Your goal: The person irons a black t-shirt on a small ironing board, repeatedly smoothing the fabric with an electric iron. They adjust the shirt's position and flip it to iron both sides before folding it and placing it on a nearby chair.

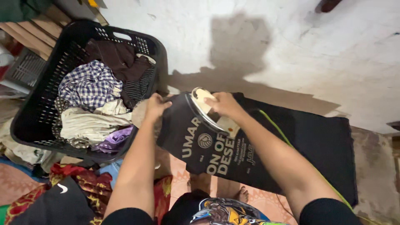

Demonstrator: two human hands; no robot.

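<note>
1. at far left, a black plastic laundry basket [29,121] stands on the floor against the pale wall [291,46], heaped with crumpled clothes: a blue-and-white checked shirt [89,85], a dark brown garment [118,58], a cream cloth [89,125] and a bit of purple fabric [116,139].
2. below the basket, a red patterned cloth [89,183] and a black garment [58,204] lie on the floor.
3. the person's left hand [156,106] reaches forward just right of the basket, fingers curled tight over the left edge of a black t-shirt with white print [204,154], pinching the fabric in a closed grip.
4. the t-shirt lies spread over a dark padded ironing surface [325,141] that runs off to the right along the wall.
5. the right hand [225,104] is wrapped around the handle of a cream-coloured clothes iron [208,110], which rests on the upper part of the t-shirt, close beside the left hand.
6. a thin yellow-green cord [279,131] trails from near the iron across the dark surface, towards lower right.
</note>
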